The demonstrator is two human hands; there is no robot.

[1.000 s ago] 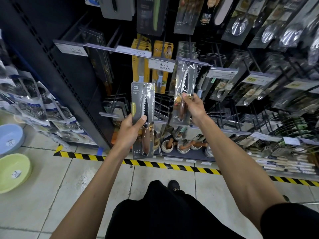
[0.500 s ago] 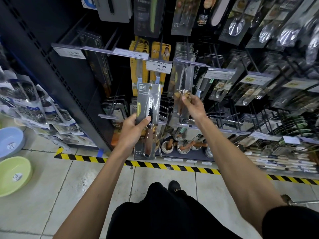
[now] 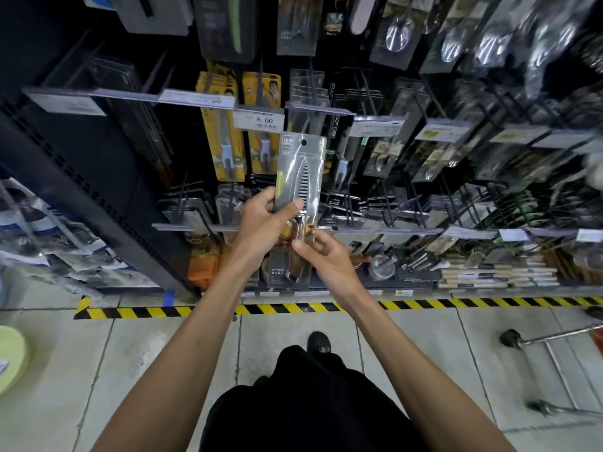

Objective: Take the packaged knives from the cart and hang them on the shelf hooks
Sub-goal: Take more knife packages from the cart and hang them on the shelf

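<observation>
Shop aisle, tiled floor (image 3: 137,350); black-and-yellow hazard tape (image 3: 424,303) is laid along the foot of a dark shelf (image 3: 107,203) of hooks hung with packaged utensils. A price label (image 3: 259,120) reading 8.00 is clipped at the front of one hook.

One packaged knife (image 3: 298,203) is held upright in front of the hooks, blade tip up, hang hole at the top, wooden handle below. It is gripped by both hands.

Left hand (image 3: 261,223): closed on the pack's left edge at mid-height, thumb pressed across the front over the base of the blade, fingers wrapped behind.

Right hand (image 3: 323,256): pinched on the pack's right edge lower down, beside the handle; thumb is laid on the front, remaining fingers are curled behind.

The hang hole is seen just below the nearest hook row; whether it touches a hook cannot be told.

A cart frame (image 3: 551,350) with a wheel is seen at lower right on the floor.
</observation>
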